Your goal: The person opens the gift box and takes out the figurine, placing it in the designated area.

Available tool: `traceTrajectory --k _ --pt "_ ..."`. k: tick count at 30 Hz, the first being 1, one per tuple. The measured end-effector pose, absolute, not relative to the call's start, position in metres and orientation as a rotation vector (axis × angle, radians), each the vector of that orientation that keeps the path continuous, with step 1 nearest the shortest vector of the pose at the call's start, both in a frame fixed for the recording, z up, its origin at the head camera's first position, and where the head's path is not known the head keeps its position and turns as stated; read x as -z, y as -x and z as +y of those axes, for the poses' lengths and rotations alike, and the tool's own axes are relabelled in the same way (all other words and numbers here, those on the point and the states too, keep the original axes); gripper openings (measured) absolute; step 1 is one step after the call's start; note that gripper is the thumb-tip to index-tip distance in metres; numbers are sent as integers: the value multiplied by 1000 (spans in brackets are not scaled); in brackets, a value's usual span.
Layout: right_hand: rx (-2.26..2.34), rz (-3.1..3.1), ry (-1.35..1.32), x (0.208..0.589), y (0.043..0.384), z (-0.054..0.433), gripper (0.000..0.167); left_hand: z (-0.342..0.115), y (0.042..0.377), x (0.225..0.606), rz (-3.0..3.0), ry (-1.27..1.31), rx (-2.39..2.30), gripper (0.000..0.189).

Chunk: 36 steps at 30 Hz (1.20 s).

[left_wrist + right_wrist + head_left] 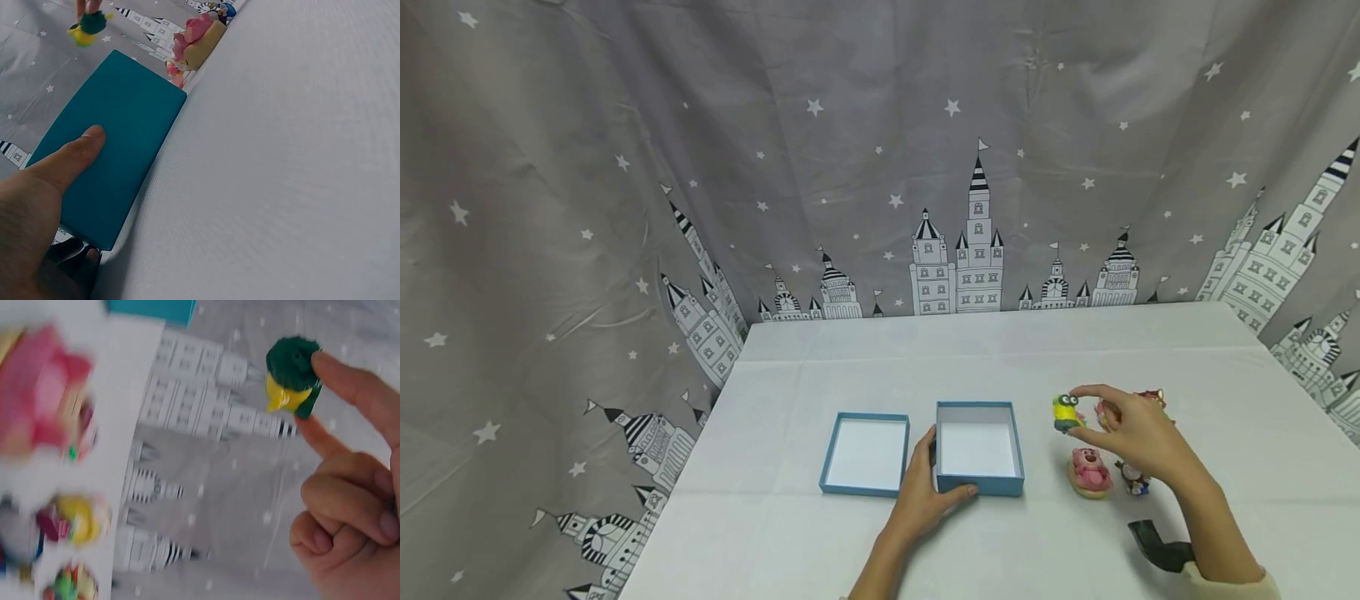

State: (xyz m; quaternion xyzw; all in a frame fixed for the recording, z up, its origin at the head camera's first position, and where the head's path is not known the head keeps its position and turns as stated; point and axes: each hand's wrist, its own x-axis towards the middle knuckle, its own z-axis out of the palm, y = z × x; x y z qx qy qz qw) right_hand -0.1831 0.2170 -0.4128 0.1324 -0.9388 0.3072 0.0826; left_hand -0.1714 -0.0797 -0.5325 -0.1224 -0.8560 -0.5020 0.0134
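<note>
Between thumb and index finger, my right hand (1138,429) pinches a yellow and green minion figurine (1064,412), lifted over the table at the right. Its dark green base (292,362) faces the right wrist camera. My left hand (925,492) holds the blue box (979,486) at its left front corner, the thumb along the front wall and the fingers on the left side. The box stands upright with its white inside showing and nothing in it. Below the right hand sits a pink bear figurine (1090,471) with a tan ring around it.
A blue-rimmed lid (865,492) lies left of the box, white inside up. A small dark-haired figurine (1132,478) stands beside the pink bear, and other figurines (1152,397) are partly hidden behind the right hand. A grey curtain (865,183) with printed castles hangs behind the white table (760,517).
</note>
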Motion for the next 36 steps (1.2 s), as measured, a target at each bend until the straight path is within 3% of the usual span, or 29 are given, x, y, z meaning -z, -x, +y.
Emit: traceTrajectory --k 17,36 --pt "-806 -2960 -185 443 162 321 56 -79 170 530 -2663 382 1571 103" --pt "-853 -3113 -86 486 169 353 59 -80 170 531 -2674 364 1578 104"
